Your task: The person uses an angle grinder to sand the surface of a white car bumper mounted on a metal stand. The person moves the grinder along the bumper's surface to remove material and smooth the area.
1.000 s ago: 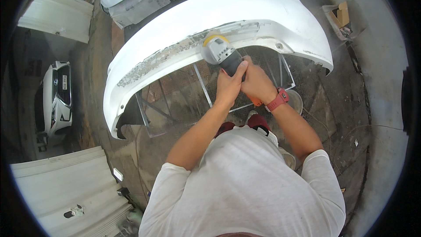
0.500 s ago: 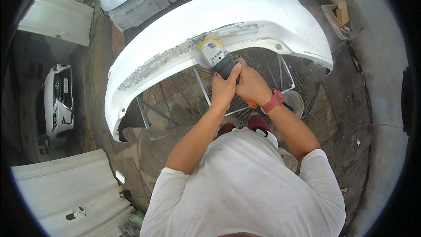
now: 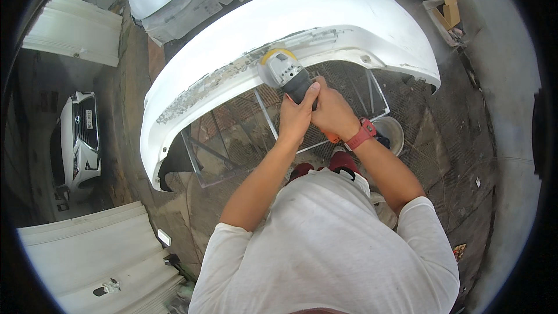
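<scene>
A: Pose, quick?
B: Both arms reach fwd from the lower edge, elbows bent & out to the sides, forearms converging approx mid-view. L forearm (image 3: 261, 174) angles up to the R, R forearm (image 3: 390, 166) up to the L. Red watch (image 3: 364, 134) on R wrist.
A: Grips?
B: L grip (image 3: 295, 117) closed round the grinder (image 3: 286, 71), on the L side of its black neck, thumb along the top. R grip (image 3: 335, 111) closed on the same tool, R side, pressed up against L grip; its fingertips mostly hidden.
A: Grinder pos?
B: Head tipped up-L, yellow pad (image 3: 276, 54) at the grey scuffed strip (image 3: 197, 90) on the white bumper (image 3: 261, 23). Contact edge's partly covered, so can't tell exact pad angle.
A: Bumper?
B: Arched across upper mid-view, metal frame (image 3: 267, 113) below it. Bucket (image 3: 390, 131) nr R wrist.
A: Diff vs earlier?
B: Vs 1 s ago, grinder & both grips sit a bit further L along the strip. Vs 0.5 s ago, approx same spot, same hold. View's turned slightly: white car (image 3: 83, 139) at far L shows a bit lower.
</scene>
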`<state>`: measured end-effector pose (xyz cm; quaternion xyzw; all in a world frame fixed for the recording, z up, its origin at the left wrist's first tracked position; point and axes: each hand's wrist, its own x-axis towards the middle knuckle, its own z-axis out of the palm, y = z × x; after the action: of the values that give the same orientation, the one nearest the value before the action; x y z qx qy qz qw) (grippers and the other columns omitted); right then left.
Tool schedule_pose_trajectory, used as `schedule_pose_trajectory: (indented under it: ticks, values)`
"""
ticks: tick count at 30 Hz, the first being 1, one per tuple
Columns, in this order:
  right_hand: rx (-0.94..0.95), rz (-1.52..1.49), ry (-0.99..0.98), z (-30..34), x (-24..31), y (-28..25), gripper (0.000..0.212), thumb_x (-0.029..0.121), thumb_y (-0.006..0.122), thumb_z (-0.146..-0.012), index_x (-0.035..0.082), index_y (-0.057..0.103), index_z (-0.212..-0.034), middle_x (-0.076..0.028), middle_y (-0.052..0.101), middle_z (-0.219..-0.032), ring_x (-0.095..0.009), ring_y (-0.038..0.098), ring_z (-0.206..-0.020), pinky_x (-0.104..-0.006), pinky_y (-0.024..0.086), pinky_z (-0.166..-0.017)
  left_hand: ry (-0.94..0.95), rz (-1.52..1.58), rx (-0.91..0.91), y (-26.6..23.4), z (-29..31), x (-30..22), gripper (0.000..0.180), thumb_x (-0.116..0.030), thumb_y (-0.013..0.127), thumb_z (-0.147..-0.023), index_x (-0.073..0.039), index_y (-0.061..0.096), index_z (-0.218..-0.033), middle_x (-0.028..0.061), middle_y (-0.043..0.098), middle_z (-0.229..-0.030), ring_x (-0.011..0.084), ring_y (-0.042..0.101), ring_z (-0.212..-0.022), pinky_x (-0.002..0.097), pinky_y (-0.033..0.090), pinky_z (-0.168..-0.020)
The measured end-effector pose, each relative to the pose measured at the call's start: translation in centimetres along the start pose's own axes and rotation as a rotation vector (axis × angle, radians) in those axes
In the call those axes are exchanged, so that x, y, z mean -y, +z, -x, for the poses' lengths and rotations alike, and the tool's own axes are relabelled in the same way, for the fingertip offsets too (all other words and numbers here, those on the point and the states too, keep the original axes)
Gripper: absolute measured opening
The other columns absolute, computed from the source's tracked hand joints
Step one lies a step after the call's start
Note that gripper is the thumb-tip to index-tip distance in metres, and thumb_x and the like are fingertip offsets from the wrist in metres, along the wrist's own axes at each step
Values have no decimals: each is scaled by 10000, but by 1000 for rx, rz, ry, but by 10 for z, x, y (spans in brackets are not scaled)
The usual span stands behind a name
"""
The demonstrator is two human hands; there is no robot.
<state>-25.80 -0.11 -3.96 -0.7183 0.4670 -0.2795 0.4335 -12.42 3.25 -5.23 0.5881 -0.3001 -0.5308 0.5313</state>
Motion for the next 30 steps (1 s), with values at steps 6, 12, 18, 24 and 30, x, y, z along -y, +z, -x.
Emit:
schedule_pose_trajectory:
  ticks: [6,12,18,24,30]
  values:
    - [14,7,18,1,-1,-4,440,209,767,-930,-38,543,-1216,-358,748,-1001,-583,731,-993,-623,574,-837,-2,-28,-3,5,0,0,609,-413,863,-1028,45,671,-1381,149,756,-1304,187,718,-1171,347,571,-1020]
    - [24,-12,-60,-8,-16,5,470,221,760,-931,-43,542,-1253,-354,754,-1000,-568,737,-988,-626,575,-839,2,-63,-14,5,7,-11,566,-429,828,-1059,-3,672,-1399,72,749,-1296,160,685,-1195,350,539,-1053]
    - [37,-55,-49,-10,-8,5,536,209,770,-931,-81,547,-1322,-369,749,-1068,-558,735,-1054,-581,580,-863,5,-49,-63,0,4,-11,480,-369,855,-1042,12,724,-1302,84,772,-1207,145,707,-1098,321,563,-990]
    - [-48,-72,63,8,-9,0,538,227,805,-912,-37,547,-1303,-349,756,-1033,-571,731,-1032,-604,574,-856,-8,-56,57,11,7,-5,523,-356,858,-1036,39,693,-1335,103,775,-1238,160,716,-1131,328,561,-1004]
    - [-26,69,203,15,-9,-19,565,206,796,-895,-40,541,-1335,-357,746,-1017,-587,726,-1028,-607,558,-844,-35,-104,115,17,-2,13,734,-495,864,-997,70,631,-1403,189,769,-1303,254,736,-1193,383,552,-1066]
